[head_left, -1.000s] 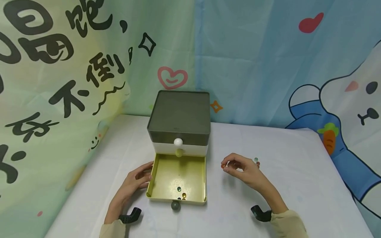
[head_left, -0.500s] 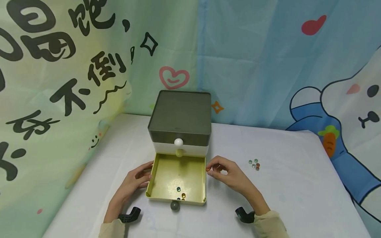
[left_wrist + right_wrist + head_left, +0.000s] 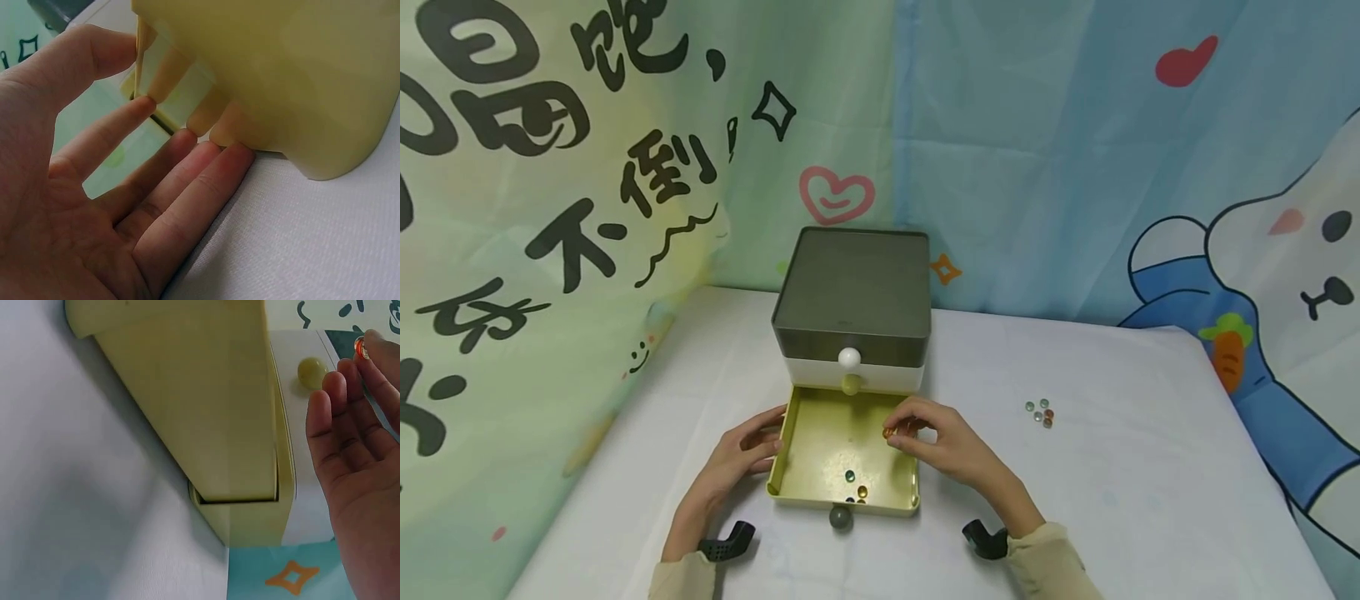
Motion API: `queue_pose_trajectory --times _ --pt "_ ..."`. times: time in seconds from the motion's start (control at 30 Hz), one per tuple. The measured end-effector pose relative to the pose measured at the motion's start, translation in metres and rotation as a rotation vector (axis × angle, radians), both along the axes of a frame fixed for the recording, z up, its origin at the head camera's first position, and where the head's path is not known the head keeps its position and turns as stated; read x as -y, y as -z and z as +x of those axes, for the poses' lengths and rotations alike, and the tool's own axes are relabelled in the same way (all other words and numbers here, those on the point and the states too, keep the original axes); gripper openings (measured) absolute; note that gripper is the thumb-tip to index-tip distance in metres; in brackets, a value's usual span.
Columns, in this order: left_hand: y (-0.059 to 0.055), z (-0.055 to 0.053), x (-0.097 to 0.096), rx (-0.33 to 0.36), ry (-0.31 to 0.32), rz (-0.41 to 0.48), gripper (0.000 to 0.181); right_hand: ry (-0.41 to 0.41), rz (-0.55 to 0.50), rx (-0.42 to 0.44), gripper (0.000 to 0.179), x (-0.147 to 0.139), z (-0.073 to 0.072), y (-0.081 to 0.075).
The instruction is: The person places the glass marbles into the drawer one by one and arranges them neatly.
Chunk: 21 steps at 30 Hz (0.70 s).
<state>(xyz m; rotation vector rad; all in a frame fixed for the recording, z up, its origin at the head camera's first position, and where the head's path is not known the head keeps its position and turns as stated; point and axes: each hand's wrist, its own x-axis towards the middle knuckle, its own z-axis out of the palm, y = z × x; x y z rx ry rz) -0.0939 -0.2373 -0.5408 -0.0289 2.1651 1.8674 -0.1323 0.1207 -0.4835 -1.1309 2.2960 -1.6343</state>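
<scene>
My right hand (image 3: 951, 440) pinches an orange glass bead (image 3: 888, 432) between thumb and index finger, above the right part of the pulled-out yellow-green drawer (image 3: 816, 429). In the right wrist view the bead (image 3: 360, 348) shows at the fingertips, the other fingers lightly bent. Several beads (image 3: 862, 492) in green and amber lie near the drawer's front; the front wall partly hides some. My left hand (image 3: 730, 467) is at the drawer's left side. Its nearly straight fingers (image 3: 200, 194) touch the side wall in the left wrist view, with the thumb at the upper edge.
The drawer belongs to a small box (image 3: 853, 283) with a dark green top and white middle tier. A dark knob (image 3: 841, 517) juts from the drawer front. Several green, clear and reddish beads (image 3: 1038, 414) lie on the white tablecloth (image 3: 1120, 467) at right. A printed curtain hangs behind.
My right hand has carried the orange bead leftward from over the tablecloth to above the drawer. The loose beads at right came into full view. My left hand stayed in place.
</scene>
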Motion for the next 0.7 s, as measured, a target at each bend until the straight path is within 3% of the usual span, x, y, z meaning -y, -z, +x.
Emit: queue_pose_trajectory --times 0.27,0.5,0.7 --pt "0.000 0.000 -0.002 0.004 -0.006 -0.013 0.061 -0.075 0.042 -0.086 0.013 0.015 -0.003 0.006" --pt "-0.001 0.000 -0.002 -0.004 -0.007 -0.009 0.061 -0.079 0.113 -0.045 0.013 0.025 -0.004 -0.001" --pt "-0.001 0.000 -0.002 -0.005 -0.001 -0.009 0.061 -0.066 0.265 -0.036 0.012 0.032 -0.007 0.002"
